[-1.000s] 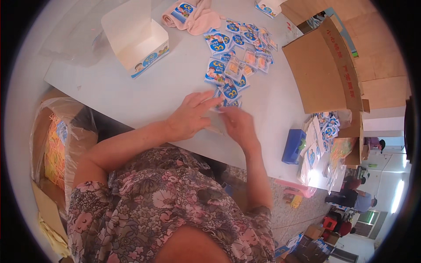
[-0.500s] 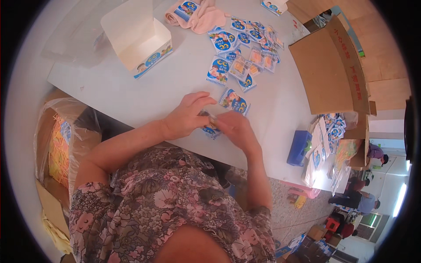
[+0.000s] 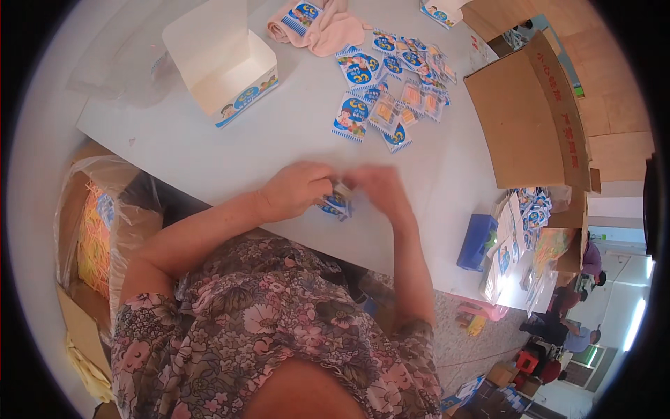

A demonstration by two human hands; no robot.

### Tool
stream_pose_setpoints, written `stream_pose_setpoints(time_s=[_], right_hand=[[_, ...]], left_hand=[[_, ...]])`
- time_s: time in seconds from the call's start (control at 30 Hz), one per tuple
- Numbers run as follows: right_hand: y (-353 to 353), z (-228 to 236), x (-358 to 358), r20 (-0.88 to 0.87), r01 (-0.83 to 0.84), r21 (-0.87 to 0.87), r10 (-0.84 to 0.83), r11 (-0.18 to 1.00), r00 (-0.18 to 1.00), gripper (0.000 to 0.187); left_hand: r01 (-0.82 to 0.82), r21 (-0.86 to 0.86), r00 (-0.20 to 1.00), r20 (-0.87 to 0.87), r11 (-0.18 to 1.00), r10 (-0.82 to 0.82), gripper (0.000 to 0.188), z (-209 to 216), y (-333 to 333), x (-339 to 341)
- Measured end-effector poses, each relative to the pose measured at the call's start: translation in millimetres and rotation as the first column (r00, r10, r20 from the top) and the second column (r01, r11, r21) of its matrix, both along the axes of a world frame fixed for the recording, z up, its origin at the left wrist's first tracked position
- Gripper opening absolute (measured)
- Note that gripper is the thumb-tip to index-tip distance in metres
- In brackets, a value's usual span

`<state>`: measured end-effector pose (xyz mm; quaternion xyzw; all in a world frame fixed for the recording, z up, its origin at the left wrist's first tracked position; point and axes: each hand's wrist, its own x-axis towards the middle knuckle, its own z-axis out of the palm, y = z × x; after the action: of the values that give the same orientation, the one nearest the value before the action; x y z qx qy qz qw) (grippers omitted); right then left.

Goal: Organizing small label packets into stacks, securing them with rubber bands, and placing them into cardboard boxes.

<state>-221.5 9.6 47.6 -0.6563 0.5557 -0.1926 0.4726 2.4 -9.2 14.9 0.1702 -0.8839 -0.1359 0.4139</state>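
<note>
On the table (image 3: 230, 157): gathering packets (image 3: 336, 205), apparently.
Left hand (image 3: 299, 193) clamped on these; right hand (image 3: 381, 191) blurred, cannot tell. Next move likely needs alignment.

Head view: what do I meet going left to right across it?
Plastic-lined carton, open white box, left hand, blue-and-white packet, right hand, large brown cardboard box.

Packets (image 3: 336, 204) are held by the left hand (image 3: 299, 191), near the right hand (image 3: 380, 190); 1 open box (image 3: 248, 100) is set on the table (image 3: 183, 150).
</note>
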Motion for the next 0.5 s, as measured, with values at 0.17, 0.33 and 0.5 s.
stream_pose_setpoints(time_s=[0.17,0.33,0.5], right_hand=[[-90.4,-18.7,-16.5,-0.346,0.263,-0.778,-0.739,0.57,0.578,0.042],[-101.9,-8.8,-38.2,-0.657,0.297,-0.397,-0.495,0.869,0.569,0.046],[-83.8,-11.5,-20.9,-0.634,0.197,-0.552,-0.562,0.81,0.531,0.042]], left_hand=[[0.052,0.417,0.993,0.072,0.907,-0.09,0.034,-4.4,1.2,-0.9],[0.173,0.472,0.98,0.008,0.864,-0.2,0.038,-20.2,-6.6,9.1],[0.184,0.396,0.981,-0.011,0.9,-0.196,0.038,-22.1,-5.5,11.3]])
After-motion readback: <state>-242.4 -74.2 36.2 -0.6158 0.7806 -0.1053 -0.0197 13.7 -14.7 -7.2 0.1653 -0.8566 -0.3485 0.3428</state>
